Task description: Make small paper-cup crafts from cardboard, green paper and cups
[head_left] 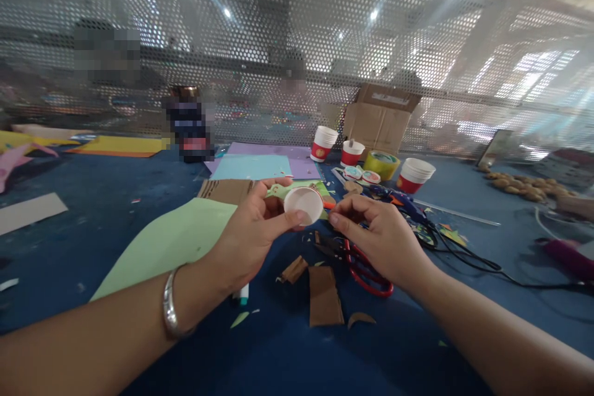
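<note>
Cardboard rectangle [326,297] lies on the blue tabletop [278,359], nearer than the round white disc [303,203], with red-handled scissors [351,265] at the disc's near right. The left hand [253,232] grips that disc between thumb and fingers above the tabletop, while just right of it the right hand [378,232] has thumb and forefinger close together, though whether they hold anything cannot be told. Beyond the disc and to its right are red-and-white paper cups [323,143], a yellow tape roll [379,167] and, farthest, a brown cardboard box [378,124].
</note>
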`<state>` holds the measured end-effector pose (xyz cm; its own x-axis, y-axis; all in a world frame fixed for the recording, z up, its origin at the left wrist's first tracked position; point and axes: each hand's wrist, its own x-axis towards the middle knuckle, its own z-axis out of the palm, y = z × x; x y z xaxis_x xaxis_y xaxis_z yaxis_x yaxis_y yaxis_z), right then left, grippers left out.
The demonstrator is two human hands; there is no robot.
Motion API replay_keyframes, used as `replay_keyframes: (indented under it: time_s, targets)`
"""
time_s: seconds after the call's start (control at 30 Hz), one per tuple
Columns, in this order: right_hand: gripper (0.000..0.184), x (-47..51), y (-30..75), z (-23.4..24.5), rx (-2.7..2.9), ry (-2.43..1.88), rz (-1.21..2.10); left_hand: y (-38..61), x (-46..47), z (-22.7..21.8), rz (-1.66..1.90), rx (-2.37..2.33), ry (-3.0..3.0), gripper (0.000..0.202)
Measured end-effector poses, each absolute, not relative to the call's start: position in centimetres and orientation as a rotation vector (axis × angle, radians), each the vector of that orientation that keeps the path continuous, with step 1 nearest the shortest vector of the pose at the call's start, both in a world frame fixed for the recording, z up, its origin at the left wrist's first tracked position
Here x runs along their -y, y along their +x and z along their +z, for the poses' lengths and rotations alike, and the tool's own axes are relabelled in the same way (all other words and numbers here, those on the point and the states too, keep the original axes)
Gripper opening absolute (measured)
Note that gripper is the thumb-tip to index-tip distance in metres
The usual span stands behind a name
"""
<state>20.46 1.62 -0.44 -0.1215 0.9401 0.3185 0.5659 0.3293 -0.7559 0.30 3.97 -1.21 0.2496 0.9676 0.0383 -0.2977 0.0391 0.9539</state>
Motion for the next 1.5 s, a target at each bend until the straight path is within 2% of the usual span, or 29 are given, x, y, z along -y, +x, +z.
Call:
replay_keyframes:
  time_s: [0.3, 0.57, 0.7, 0.93, 1.17, 1.3, 1.4, 1.5]
  targets:
    - [0.015, -1.9, 20.6, -0.4, 1.760, -1.336, 0.592, 0.4, -4.1, -0.7, 1.153, -0.826, 1.026, 0.061]
    - [0.011, -1.5, 20.3, -0.3, 1.773, -1.242, 0.507, 0.6, -3.7, -0.9, 1.075, -0.753, 1.058, 0.045]
    - [0.010, -1.4, 20.2, -0.3, 1.790, -1.220, 0.563, 0.5, -3.8, -0.8, 1.051, -0.756, 1.031, 0.046]
    - [0.026, -1.3, 20.2, -0.3, 1.857, -1.175, 0.546, 0.3, -3.8, -0.5, 1.055, -0.865, 1.143, 0.051]
    - [0.047, -1.0, 20.2, -0.3, 2.103, -1.057, 0.380, 0.2, -3.8, -1.5, 0.957, -0.934, 1.340, 0.065]
    - [0.052, -0.8, 20.2, -0.4, 2.163, -1.059, 0.355, 0.3, -3.7, -1.2, 0.917, -0.901, 1.285, 0.076]
    - [0.052, -0.8, 20.3, -0.2, 2.157, -1.061, 0.335, 0.4, -3.6, -0.7, 0.920, -0.857, 1.217, 0.067]
    - [0.046, -0.8, 20.4, 0.1, 2.137, -1.070, 0.324, 0.3, -3.9, -0.3, 0.914, -0.851, 1.119, 0.044]
